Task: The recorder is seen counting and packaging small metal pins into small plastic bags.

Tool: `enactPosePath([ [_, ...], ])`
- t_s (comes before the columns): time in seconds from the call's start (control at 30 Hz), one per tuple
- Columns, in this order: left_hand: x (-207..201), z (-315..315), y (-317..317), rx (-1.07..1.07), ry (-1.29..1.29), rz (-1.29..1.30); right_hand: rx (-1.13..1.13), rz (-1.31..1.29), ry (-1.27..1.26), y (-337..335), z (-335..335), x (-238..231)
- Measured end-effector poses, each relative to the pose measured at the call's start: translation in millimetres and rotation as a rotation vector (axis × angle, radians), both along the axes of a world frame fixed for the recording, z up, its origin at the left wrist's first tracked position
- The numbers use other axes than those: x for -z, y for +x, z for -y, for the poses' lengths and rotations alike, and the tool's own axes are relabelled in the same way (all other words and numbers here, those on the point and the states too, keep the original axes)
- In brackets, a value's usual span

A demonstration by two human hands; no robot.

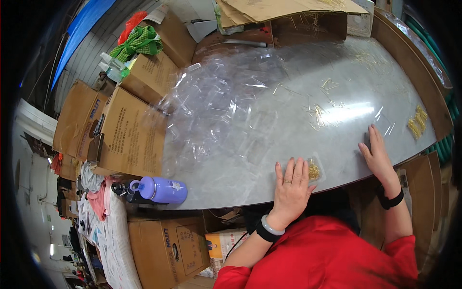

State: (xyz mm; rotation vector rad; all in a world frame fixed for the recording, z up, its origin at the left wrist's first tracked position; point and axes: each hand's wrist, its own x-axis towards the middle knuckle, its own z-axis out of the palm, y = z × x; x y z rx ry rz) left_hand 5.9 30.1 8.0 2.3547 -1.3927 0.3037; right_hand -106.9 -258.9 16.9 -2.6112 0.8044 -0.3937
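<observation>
My left hand point(292, 185) lies at the near edge of the grey tabletop point(269, 149), fingers stretched out, against the side of a small clear plastic case point(325, 168). Inside the case sits a bundle of thin gold wire pins point(314, 170); my hand covers part of its left side. Farther right, my right hand point(378, 156) is open over the table, thumb apart from the fingers, holding nothing I can see. Loose gold pins point(317, 117) lie scattered beyond the hands. Thicker bunches of gold pins point(417, 122) rest near the right edge.
A wide heap of clear plastic cases point(207, 106) covers the table's left half. At the near left edge lies a purple bottle point(163, 190). Cardboard boxes point(132, 132) line the left side, a cardboard wall point(418, 67) borders the right, and a cardboard sheet point(288, 10) stands at the back.
</observation>
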Motion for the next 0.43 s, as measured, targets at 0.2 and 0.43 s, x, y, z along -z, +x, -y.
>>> enactPosePath([
  [0.2,-15,-18,14,-0.052,0.098,-0.018,-0.230,-0.206,0.143,89,25,-14],
  [0.43,-10,-28,34,-0.143,0.058,-0.035,-0.409,-0.467,-0.033,167,18,-10],
])
